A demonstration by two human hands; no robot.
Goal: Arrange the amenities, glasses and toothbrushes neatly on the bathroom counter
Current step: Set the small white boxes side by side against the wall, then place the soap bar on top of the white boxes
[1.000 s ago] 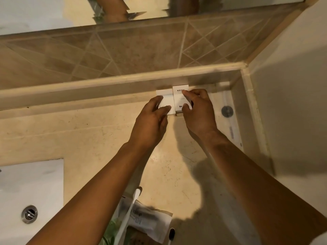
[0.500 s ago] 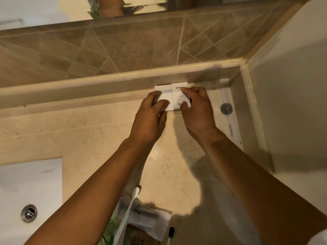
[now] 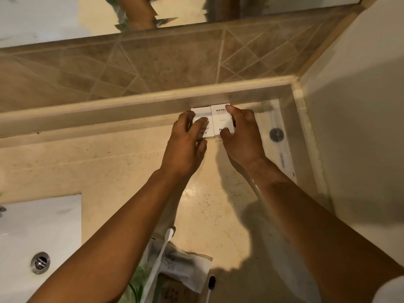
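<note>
Boxes (image 3: 213, 123), two white amenity cartons, squared side by side against the bench (image 3: 109, 171) back ledge, my left hand (image 3: 185, 143) and right hand (image 3: 241, 136) fingers pinching them; toothbrushes (image 3: 158, 259) near me, I judge, still unsorted, glasses unseen.
</note>
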